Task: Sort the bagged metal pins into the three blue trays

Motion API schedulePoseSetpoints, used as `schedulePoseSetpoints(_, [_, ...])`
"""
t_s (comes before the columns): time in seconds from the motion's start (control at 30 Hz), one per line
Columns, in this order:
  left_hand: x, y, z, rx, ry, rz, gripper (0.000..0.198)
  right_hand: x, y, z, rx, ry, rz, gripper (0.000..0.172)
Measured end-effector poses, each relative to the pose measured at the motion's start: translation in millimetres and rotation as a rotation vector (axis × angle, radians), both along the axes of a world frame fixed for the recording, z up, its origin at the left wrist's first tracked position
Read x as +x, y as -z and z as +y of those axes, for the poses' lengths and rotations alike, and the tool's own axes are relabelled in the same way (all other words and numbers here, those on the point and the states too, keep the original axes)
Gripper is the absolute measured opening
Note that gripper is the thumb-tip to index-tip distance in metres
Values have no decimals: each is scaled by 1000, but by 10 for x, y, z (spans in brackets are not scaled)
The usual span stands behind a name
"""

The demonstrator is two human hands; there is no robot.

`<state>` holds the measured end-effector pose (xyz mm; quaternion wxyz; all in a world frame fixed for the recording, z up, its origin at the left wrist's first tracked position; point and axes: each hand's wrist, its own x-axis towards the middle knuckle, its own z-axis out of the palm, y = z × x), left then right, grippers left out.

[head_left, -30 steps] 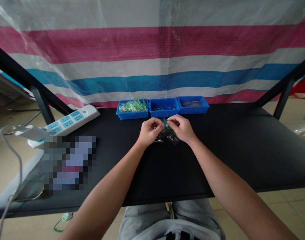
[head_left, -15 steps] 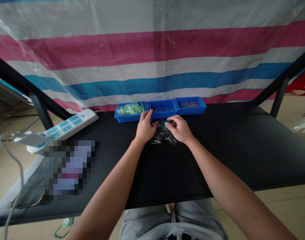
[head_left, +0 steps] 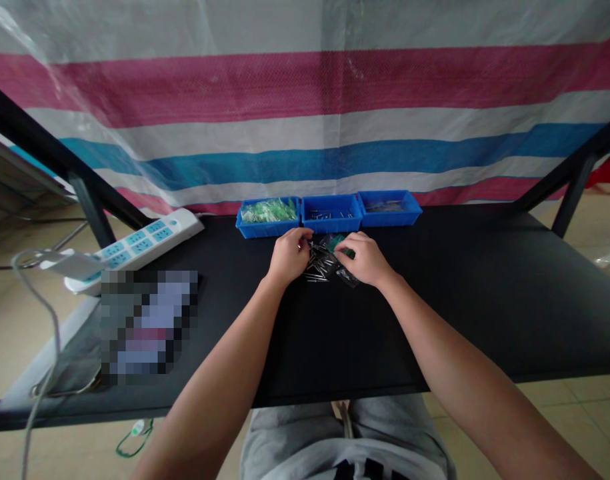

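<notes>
A pile of thin metal pins, rivet-like in shape, [head_left: 321, 267] lies on the black table in front of the blue trays. My left hand [head_left: 289, 257] is at the pile's left side, its fingers curled together; whatever is between the fingertips is too small to name. On the other side, my right hand [head_left: 365, 261] has its thumb and fingers pinched at a clear plastic bag with green on it [head_left: 337, 243], partly covered by the fingers. A clear corner of plastic [head_left: 347, 277] shows below that hand.
Three blue trays stand in a row: the left tray [head_left: 267, 230] holds green-tinted packets, the middle tray [head_left: 333, 225] a few pins, the right tray [head_left: 392, 219] thin packets. At left are a white power strip [head_left: 135, 248], a cable [head_left: 49, 307] and a blurred-out item [head_left: 159, 320].
My left hand has come down from the middle tray's front edge to the pile, fingers drawn together. My right hand stays at the plastic bag. The whole view has shifted slightly.
</notes>
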<state>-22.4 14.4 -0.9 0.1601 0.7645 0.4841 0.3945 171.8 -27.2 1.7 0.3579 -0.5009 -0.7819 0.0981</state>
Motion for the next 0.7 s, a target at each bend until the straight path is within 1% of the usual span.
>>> schedulePoseSetpoints(0.13, [-9, 47, 21, -114, -156, -40, 30, -82, -23, -57, -37, -35, -156, 11])
schedulePoseSetpoints(0.2, [-3, 65, 30, -141, -181, -43, 28, -119, -34, -81, -62, -37, -192, 11])
schedulePoseSetpoints(0.33, [4, 66, 24, -127, -162, -17, 24, -138, -21, -81, -91, -4, -220, 9])
schedulePoseSetpoints(0.5, [6, 62, 5, -107, -138, 35, 24, -130, 17, -55, -109, 14, -228, 7])
schedulePoseSetpoints(0.63, [10, 98, 20, -66, -122, 34, 23, -149, 12, -61, -129, 46, -231, 7])
schedulePoseSetpoints(0.7, [8, 118, 31, -56, -121, 37, 23, -153, 10, -63, -124, 55, -211, 9])
